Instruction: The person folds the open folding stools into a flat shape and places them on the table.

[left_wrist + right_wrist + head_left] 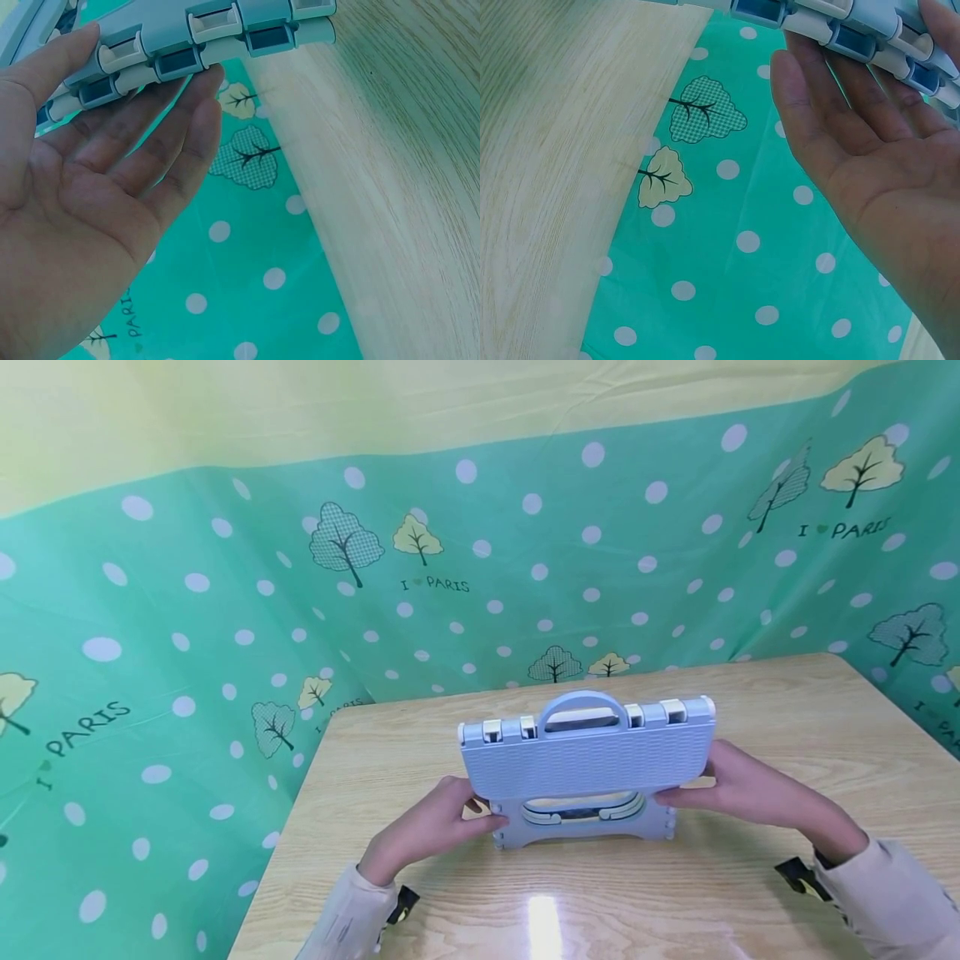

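Note:
A light blue folding step stool [588,764] with white hinge pieces is partly folded in the head view, its carrying handle [583,697] uppermost. My left hand [450,818] grips its left side, thumb on the near face of the lower panel. On the right side my right hand [750,785] holds it likewise, the fingers mostly hidden behind it. The left wrist view has the stool's hinged edge [172,45] between thumb and fingers of the left hand [90,187]. In the right wrist view, the right hand [885,172] holds the opposite hinged edge [855,37].
A wooden table [390,760] lies under the stool and hands. Behind it and along its left and right sides hangs a green and yellow curtain [450,568] printed with dots and trees. A bright light reflection [545,927] shows near the front.

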A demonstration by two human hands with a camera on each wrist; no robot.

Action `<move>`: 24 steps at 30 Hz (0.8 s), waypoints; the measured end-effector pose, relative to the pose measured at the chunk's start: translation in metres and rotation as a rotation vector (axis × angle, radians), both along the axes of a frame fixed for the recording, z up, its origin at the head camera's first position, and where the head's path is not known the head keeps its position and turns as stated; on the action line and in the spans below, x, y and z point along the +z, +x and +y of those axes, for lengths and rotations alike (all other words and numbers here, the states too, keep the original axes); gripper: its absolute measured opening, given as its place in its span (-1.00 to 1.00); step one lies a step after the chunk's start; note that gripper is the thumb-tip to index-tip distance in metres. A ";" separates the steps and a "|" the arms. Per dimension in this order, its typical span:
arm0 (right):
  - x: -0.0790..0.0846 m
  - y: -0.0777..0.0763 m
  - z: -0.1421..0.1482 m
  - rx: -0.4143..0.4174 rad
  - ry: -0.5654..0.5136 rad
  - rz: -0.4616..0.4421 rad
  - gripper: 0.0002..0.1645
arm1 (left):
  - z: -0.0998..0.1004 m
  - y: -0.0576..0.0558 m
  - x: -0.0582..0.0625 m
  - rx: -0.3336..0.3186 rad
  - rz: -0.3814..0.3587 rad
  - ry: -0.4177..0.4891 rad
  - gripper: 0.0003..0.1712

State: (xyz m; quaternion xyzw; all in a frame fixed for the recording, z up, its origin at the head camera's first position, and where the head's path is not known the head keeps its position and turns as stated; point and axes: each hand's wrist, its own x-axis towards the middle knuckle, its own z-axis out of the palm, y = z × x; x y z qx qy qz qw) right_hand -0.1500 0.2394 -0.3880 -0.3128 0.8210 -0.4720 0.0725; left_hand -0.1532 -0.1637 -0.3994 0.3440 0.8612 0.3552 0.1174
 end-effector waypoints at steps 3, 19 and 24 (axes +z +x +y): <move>0.000 0.000 0.000 -0.007 0.011 0.001 -0.23 | 0.000 0.000 0.001 0.000 0.000 0.000 -0.53; 0.003 0.001 -0.001 -0.031 0.015 0.013 -0.29 | -0.001 0.000 -0.002 -0.007 -0.017 0.019 -0.50; 0.002 0.001 -0.003 -0.035 0.017 0.034 -0.36 | 0.001 0.000 -0.002 -0.018 0.010 0.021 -0.49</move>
